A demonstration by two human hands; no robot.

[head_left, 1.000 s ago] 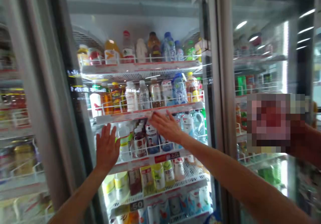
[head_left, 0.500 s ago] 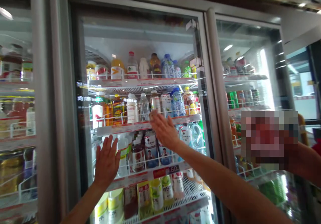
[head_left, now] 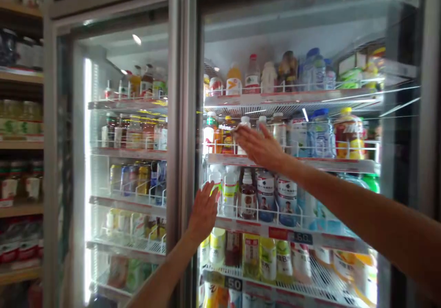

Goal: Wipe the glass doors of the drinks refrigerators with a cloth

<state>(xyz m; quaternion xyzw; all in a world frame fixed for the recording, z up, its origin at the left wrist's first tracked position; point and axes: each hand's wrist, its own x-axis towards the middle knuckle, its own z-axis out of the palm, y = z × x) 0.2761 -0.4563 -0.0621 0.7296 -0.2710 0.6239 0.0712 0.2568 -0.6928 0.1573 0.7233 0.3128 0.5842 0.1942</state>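
Both my hands are raised in front of the glass door (head_left: pixel 227 27) of a drinks fridge. My left hand (head_left: pixel 203 211) is open, palm toward the door near its left edge, fingers upright beside clear bottles with green-yellow labels (head_left: pixel 229 191). My right hand (head_left: pixel 260 147) is also open, its fingers stretched out to the left and flat toward the glass. It covers part of a white bottle (head_left: pixel 245 120) on the second shelf behind the door. Neither hand holds anything visible. Whether the palms touch the glass I cannot tell.
A second fridge door (head_left: pixel 117 46) with cans and bottles behind it stands to the left, past a metal upright frame (head_left: pixel 179 115). Further left, open wooden shelves (head_left: pixel 20 145) hold jars and packs. Bottles line several shelves inside the fridge, with price tags (head_left: pixel 234 283) along the edges.
My view has swung left, bringing the left fridge and wooden shelves in. My right hand has moved left across the door. The other arm at the far right is out of view.
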